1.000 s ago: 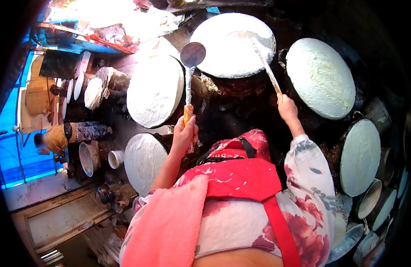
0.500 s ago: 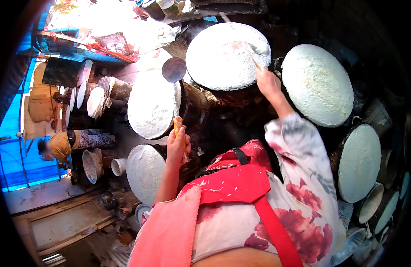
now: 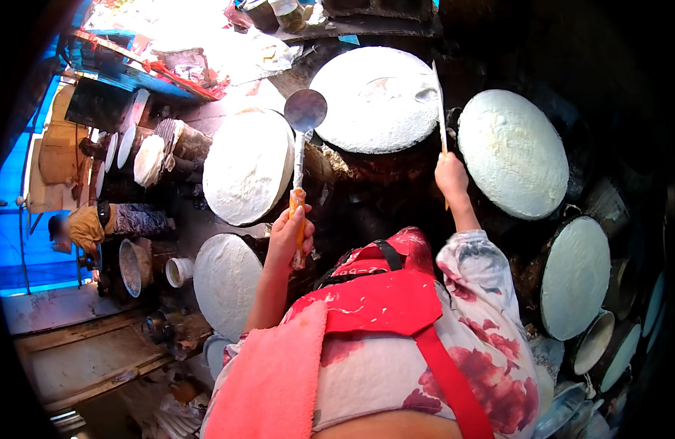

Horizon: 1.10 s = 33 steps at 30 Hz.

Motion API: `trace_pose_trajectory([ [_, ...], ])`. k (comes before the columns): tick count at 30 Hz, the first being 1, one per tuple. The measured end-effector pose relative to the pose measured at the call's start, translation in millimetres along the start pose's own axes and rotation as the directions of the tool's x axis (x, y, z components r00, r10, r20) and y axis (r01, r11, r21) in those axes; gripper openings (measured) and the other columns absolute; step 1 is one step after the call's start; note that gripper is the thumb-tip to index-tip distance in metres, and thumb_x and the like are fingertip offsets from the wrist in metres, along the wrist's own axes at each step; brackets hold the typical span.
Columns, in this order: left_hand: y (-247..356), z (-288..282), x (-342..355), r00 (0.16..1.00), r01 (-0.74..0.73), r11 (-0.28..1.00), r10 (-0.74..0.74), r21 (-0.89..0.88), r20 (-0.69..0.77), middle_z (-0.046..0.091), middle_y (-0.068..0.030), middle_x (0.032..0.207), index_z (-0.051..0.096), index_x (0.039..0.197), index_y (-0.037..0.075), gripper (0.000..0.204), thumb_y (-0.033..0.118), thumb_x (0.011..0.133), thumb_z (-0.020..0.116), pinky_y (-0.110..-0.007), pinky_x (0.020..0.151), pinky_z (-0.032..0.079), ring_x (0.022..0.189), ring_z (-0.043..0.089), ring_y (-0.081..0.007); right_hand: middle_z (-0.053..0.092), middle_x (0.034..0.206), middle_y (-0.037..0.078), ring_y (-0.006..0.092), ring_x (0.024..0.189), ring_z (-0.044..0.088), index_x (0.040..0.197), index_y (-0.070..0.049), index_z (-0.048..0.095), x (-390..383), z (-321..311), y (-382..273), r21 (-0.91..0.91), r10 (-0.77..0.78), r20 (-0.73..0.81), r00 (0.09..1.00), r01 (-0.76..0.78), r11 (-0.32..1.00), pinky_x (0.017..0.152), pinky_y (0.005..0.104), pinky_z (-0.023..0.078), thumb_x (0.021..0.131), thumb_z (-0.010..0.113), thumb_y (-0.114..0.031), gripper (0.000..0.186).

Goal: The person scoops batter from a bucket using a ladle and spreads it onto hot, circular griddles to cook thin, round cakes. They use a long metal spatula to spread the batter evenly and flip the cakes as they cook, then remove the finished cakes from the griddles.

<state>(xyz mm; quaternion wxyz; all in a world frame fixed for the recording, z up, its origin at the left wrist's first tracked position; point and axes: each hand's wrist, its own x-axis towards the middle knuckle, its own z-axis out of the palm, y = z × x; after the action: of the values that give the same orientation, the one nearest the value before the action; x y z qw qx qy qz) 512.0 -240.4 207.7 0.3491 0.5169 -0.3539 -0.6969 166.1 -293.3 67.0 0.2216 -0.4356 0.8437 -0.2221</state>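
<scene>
My left hand (image 3: 293, 234) is closed round the orange handle of a metal ladle (image 3: 305, 110), its round head raised beside a white-coated round griddle (image 3: 242, 164). My right hand (image 3: 451, 175) grips a long, thin, pale stick (image 3: 440, 102), held upright at the right edge of the top-middle griddle (image 3: 367, 102). That griddle has a white layer with a marked patch near its right side. A third white-coated griddle (image 3: 513, 154) lies just right of the stick; another (image 3: 576, 278) is below it.
Another coated griddle (image 3: 224, 285) is at lower left. A person in yellow (image 3: 92, 234) bends by a basin (image 3: 133, 267) and a white bucket (image 3: 178, 272). A plank shelf (image 3: 330, 29) with containers runs along the top, a wooden board (image 3: 89, 358) lies bottom left, blue sheeting hangs far left.
My right hand has drawn the stick back from over the top-middle griddle to a more upright position at its edge. The ladle dipped leftward, then came back up in my left hand.
</scene>
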Motion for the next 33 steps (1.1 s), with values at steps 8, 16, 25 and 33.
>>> trace_pose_trajectory([
  [8, 14.0, 8.2, 1.2, 0.995, 0.086, 0.996, -0.085, -0.017, 0.05, 0.049, -0.0034, 0.064, 0.049, 0.109, 0.003, 0.032, 0.032, 0.096, 0.049, -0.022, 0.039, 0.038, 0.042, 0.046, -0.0102, 0.064, 0.083, 0.024, 0.0412, 0.079, 0.063, 0.083, -0.002, 0.061, 46.8, 2.2, 10.1, -0.085, -0.294, -0.014, 0.956, 0.292, 0.953, 0.068, 0.0493, 0.05, 0.093, 0.043, -0.03, 0.035],
  [16, 21.0, 9.8, 13.3, 0.992, 0.115, 0.993, -0.116, 0.031, 0.039, 0.049, -0.0025, 0.063, 0.05, 0.107, 0.004, 0.032, 0.033, 0.095, 0.051, -0.022, 0.038, 0.038, 0.041, 0.046, -0.0105, 0.064, 0.083, 0.024, 0.0406, 0.079, 0.062, 0.09, -0.001, 0.059, 39.5, -14.9, -2.3, -0.18, -0.433, 0.196, 0.88, 0.466, 0.866, 0.072, 0.0498, 0.049, 0.094, 0.042, -0.033, 0.036],
  [25, 23.2, 13.2, 34.9, 0.993, 0.114, 0.977, -0.11, 0.181, -0.032, 0.048, -0.0017, 0.063, 0.048, 0.11, 0.004, 0.032, 0.033, 0.095, 0.05, -0.022, 0.038, 0.035, 0.041, 0.044, -0.0099, 0.065, 0.077, 0.02, 0.0388, 0.076, 0.063, 0.087, -0.005, 0.059, 46.7, -7.5, -21.6, -0.26, -0.49, 0.238, 0.839, 0.541, 0.8, 0.068, 0.0497, 0.049, 0.093, 0.043, -0.028, 0.029],
  [33, 16.0, 15.8, 61.1, 0.996, 0.084, 0.969, -0.073, 0.231, -0.058, 0.048, -0.001, 0.062, 0.046, 0.103, 0.008, 0.024, 0.028, 0.093, 0.053, -0.024, 0.037, 0.037, 0.04, 0.045, -0.0103, 0.065, 0.083, 0.023, 0.0408, 0.08, 0.064, 0.091, -0.002, 0.055, -55.3, 34.5, 13.5, -0.112, -0.086, 0.093, 0.992, 0.096, 0.989, 0.071, 0.0512, 0.051, 0.094, 0.042, -0.03, 0.031],
])
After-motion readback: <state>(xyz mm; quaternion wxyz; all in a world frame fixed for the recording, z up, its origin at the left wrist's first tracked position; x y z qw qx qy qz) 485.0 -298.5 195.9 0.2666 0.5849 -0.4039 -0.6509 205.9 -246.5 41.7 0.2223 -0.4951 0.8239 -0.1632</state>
